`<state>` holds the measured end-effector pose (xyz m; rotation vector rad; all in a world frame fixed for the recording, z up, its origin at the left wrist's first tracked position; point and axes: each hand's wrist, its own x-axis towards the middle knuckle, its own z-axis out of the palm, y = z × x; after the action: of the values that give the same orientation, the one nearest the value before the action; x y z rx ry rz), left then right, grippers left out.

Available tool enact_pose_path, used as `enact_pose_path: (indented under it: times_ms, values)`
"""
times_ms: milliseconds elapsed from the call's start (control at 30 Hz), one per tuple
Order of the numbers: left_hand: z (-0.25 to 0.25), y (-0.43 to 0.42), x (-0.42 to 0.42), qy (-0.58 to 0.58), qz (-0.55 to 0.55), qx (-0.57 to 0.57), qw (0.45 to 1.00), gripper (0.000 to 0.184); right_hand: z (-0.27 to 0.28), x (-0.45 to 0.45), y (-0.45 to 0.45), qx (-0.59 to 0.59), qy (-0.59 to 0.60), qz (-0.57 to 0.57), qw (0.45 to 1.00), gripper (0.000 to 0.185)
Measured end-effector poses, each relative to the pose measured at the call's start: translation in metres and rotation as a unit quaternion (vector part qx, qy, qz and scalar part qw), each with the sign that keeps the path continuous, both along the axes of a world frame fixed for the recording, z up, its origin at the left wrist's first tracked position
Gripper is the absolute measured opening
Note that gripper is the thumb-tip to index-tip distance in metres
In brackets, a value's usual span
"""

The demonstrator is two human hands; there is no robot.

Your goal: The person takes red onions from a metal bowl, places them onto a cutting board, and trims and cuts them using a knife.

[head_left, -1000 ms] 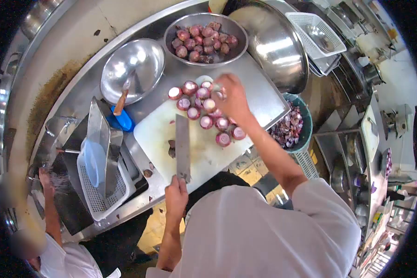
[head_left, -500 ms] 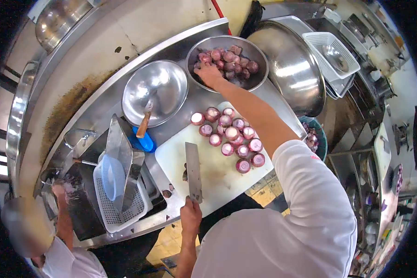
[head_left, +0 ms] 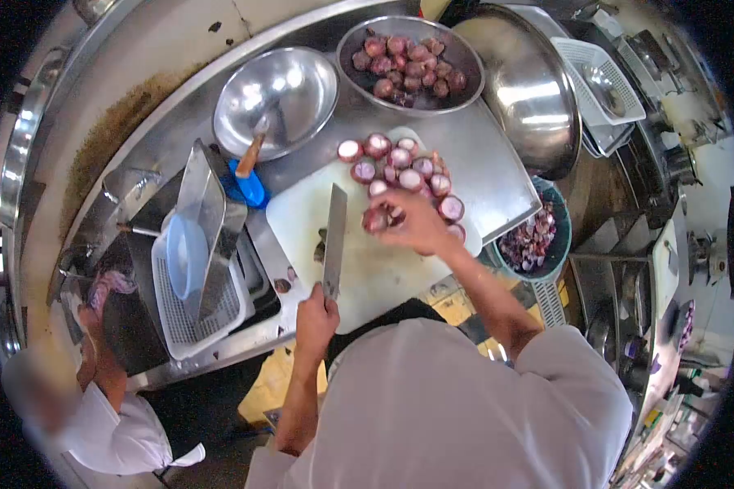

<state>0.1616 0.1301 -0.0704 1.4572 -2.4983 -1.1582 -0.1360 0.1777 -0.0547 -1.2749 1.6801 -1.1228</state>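
Leftmost, a co-worker's hand (head_left: 90,318) is at the sink. Apart from each other, both worn-camera hands are occupied: left hand (head_left: 316,319) closed round a cleaver (head_left: 334,236), blade over the white board (head_left: 367,281); right hand (head_left: 420,224) gripping a red onion (head_left: 375,220) above it, beside clustered trimmed onions (head_left: 410,179). Rightmost, a tub (head_left: 564,236) holds onion pieces (head_left: 530,240).

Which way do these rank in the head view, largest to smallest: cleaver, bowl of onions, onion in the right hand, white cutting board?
1. White cutting board
2. Bowl of onions
3. Cleaver
4. Onion in right hand
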Motion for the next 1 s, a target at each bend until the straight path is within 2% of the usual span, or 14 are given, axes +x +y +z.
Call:
enact_pose_path:
  times_ms: [33, 100, 233, 367, 433, 567, 700, 833, 1000]
  values:
    - [0.005, -0.002, -0.002, 0.003, -0.009, -0.026, 1.0, 0.013, -0.021, 0.016, 0.013, 0.004, -0.004, 0.002, 1.0, 0.05]
    - [0.019, -0.004, -0.004, 0.003, -0.018, -0.04, 0.999, 0.012, -0.053, 0.041, 0.029, -0.04, 0.162, -0.024, 0.986, 0.05]
    - [0.057, 0.006, 0.001, -0.031, -0.045, -0.008, 0.998, 0.014, -0.05, 0.058, 0.039, -0.067, 0.198, -0.065, 0.976, 0.047]
    - [0.083, 0.018, 0.011, -0.088, -0.101, 0.0, 0.991, 0.016, -0.052, 0.061, 0.039, -0.038, 0.159, -0.041, 0.986, 0.049]
    - [0.095, 0.024, 0.015, -0.096, -0.105, 0.005, 0.99, 0.015, -0.06, 0.063, 0.038, -0.056, 0.2, -0.056, 0.977, 0.052]
    - [0.1, 0.032, 0.02, -0.117, -0.12, 0.014, 0.986, 0.016, -0.054, 0.065, 0.035, -0.033, 0.217, -0.048, 0.974, 0.052]
    - [0.086, 0.033, 0.001, -0.15, -0.115, 0.052, 0.981, 0.017, -0.056, 0.066, 0.037, -0.036, 0.209, -0.046, 0.976, 0.051]
    - [0.006, 0.029, -0.017, -0.117, -0.11, -0.002, 0.987, 0.019, -0.052, 0.071, 0.042, -0.042, 0.198, -0.047, 0.978, 0.048]
    - [-0.001, 0.02, 0.0, -0.057, -0.102, -0.036, 0.992, 0.019, -0.053, 0.069, 0.048, 0.007, 0.267, -0.054, 0.962, 0.042]
